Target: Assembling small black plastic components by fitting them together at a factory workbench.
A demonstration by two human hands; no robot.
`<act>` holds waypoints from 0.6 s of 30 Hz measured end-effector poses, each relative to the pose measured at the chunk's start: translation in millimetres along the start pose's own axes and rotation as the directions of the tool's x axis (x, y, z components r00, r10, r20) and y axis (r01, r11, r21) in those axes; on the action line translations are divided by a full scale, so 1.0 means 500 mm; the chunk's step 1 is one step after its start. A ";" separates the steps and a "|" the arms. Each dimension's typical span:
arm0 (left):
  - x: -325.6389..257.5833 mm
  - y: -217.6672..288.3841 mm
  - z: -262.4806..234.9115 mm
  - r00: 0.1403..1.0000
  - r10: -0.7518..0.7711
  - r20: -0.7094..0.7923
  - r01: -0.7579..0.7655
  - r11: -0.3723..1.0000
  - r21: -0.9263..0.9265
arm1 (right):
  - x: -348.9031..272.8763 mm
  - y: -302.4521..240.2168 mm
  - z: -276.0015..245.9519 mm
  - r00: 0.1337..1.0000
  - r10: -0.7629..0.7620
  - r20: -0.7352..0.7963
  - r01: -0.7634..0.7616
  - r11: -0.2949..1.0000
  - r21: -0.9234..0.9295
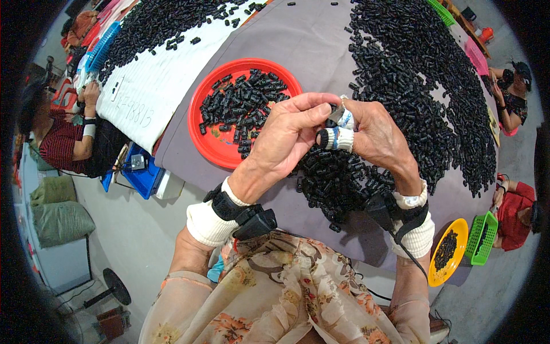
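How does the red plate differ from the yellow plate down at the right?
The red plate lies on the grey table, just left of the left hand; the yellow plate sits off the table's edge. Red looks larger. Its black pieces spread wide; yellow's form one narrow heap. Both are round and hold black pieces.

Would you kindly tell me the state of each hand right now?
Left hand: closed, pinching a small black part.
Right hand: closed on the same part.

One red tray (213, 143), one yellow dish (456, 228), two green baskets (491, 221) (441, 11), two blue crates (140, 178) (103, 46), two grey sacks (60, 221) (51, 189), three co-workers (63, 140) (513, 92) (518, 209), black parts (412, 74) lay uncounted in heaps.
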State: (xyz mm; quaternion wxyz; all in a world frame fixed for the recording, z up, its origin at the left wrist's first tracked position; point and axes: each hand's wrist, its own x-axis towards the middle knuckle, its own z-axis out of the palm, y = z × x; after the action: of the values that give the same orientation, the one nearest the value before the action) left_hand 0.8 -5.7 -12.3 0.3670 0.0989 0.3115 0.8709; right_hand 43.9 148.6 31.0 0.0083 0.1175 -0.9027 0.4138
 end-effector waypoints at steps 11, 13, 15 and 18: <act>-0.044 0.096 -0.138 0.879 0.424 -0.218 -0.158 0.691 0.705 | -0.042 0.033 -0.040 0.947 0.284 -0.147 -0.248 0.943 0.221; -0.050 0.095 -0.140 0.802 0.561 -0.205 -0.130 0.498 0.858 | -0.056 0.039 -0.051 0.922 0.328 -0.206 -0.284 0.934 0.218; -0.047 0.076 -0.135 0.845 0.512 -0.156 -0.134 0.485 0.864 | -0.069 0.047 -0.063 0.904 0.384 -0.189 -0.323 0.901 0.289; -0.036 0.022 -0.101 0.956 0.284 -0.069 -0.044 0.373 0.927 | -0.087 0.067 -0.068 0.886 0.415 -0.207 -0.355 0.894 0.273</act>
State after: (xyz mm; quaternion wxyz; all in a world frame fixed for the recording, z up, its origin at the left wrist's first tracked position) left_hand -13.1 -47.9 -44.3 0.1259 0.2195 0.7660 0.5909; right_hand 76.2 203.9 23.5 0.0300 -0.1200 -0.8454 0.5196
